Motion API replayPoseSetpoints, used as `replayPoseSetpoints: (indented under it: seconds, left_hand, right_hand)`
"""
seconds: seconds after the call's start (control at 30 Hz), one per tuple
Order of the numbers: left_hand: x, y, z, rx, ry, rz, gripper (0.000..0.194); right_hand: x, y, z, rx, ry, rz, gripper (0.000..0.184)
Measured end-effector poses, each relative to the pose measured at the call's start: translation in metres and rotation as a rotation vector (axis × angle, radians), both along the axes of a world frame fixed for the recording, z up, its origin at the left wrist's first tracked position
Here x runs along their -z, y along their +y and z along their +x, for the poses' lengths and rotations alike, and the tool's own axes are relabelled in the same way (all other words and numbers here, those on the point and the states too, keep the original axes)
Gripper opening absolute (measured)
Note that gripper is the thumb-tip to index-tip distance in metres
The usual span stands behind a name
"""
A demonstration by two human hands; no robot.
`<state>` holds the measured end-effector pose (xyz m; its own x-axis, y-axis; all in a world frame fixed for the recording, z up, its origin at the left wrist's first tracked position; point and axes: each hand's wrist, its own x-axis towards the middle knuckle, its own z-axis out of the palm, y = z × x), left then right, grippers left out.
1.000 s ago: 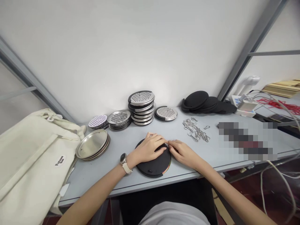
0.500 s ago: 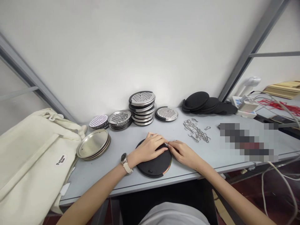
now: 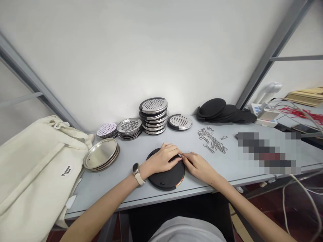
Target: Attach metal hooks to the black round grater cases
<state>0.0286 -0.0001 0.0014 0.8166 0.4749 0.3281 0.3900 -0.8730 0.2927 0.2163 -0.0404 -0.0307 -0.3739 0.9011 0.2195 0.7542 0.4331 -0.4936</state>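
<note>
On the table before me lies a black round cover (image 3: 166,176), with a thin shiny coloured edge showing at its lower right. Across its top rests my left hand (image 3: 165,158), fingers closed toward the right rim and thumb against the cover. My right hand (image 3: 195,164) is closed in a pinch at that same rim, its fingertips meeting those of the left. A sliver of metal, apparently a small metal clip, shows between the fingertips; most of it is hidden. Several loose metal clips (image 3: 213,141) lie in a heap beyond my right hand.
Perforated metal grater discs stand in a tall stack (image 3: 154,116), a lower stack (image 3: 130,127) and a single disc (image 3: 180,121) by the wall. Plain metal discs (image 3: 101,154) are at left beside a cream bag (image 3: 37,171). Black covers (image 3: 222,112) are piled at back right.
Both hands stay at the cover's right rim with only small finger shifts. The metal piece between the fingertips shows less than before. The view has shifted slightly.
</note>
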Motion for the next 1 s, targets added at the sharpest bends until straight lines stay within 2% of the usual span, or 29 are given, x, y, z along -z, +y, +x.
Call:
replayPoseSetpoints:
  seconds: [0.27, 0.47, 0.63, 0.7, 1.0]
  left_hand:
    - [-0.0012, 0.0004, 0.001, -0.003, 0.0, -0.012, 0.014]
    - [-0.0027, -0.0012, 0.0009, -0.036, 0.044, 0.03, 0.013]
    - [-0.0032, -0.0034, -0.0007, -0.05, -0.017, 0.027, 0.04]
    - [-0.003, -0.0038, -0.0012, -0.041, -0.013, 0.026, 0.044]
    - [-0.003, -0.0039, -0.0012, -0.028, 0.025, 0.023, 0.038]
  right_hand:
    - [0.0012, -0.0008, -0.0033, 0.066, -0.016, -0.013, 0.034]
    - [0.0011, -0.0012, -0.0038, 0.058, 0.025, -0.028, 0.034]
    - [0.0006, -0.0012, -0.0048, 0.06, -0.024, 0.01, 0.034]
    - [0.0005, -0.0008, -0.0047, 0.048, -0.028, 0.012, 0.034]
    - [0.005, 0.0007, -0.0031, 0.028, -0.023, 0.023, 0.034]
